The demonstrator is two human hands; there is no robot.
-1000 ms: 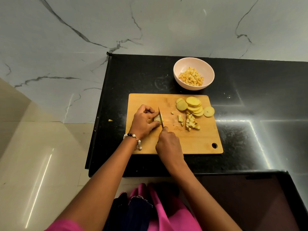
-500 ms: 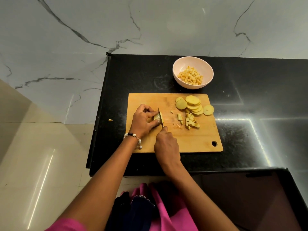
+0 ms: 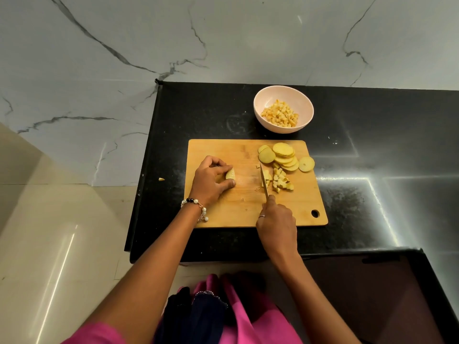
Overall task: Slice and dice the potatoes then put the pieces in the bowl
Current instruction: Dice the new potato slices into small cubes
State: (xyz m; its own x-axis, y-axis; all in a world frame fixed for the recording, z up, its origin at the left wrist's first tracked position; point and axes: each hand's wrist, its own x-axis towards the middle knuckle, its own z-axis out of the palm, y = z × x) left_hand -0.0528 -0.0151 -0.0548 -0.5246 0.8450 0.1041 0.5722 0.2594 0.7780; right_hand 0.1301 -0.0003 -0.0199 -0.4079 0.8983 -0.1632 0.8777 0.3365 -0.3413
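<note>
On the rectangular wooden cutting board (image 3: 223,209), the left hand (image 3: 211,182) pinched a small yellow potato chunk (image 3: 230,174) between curled fingers and thumb. The right hand (image 3: 277,223) gripped a thin-bladed knife (image 3: 264,181), blade touching the pale diced potato pieces (image 3: 279,181) near the round potato slices (image 3: 285,156). More dice lay in the white round bowl (image 3: 306,105).

A black counter (image 3: 372,194) carries a wooden cutting board (image 3: 223,212) and bowl (image 3: 306,115).

Cutting board (image 3: 248,209) on countertop (image 3: 360,194), centre frame; bowl (image 3: 263,120) behind it.
Bowl holds diced potato (image 3: 280,116). Board's upper right: potato slices (image 3: 283,155), diced pieces (image 3: 279,181) just below them, knife (image 3: 264,181) at their left edge. Board's left: potato chunk (image 3: 230,174) under left hand (image 3: 211,181). Right hand (image 3: 277,224) at board's lower edge. One scrap (image 3: 161,179) lies left of countertop.
</note>
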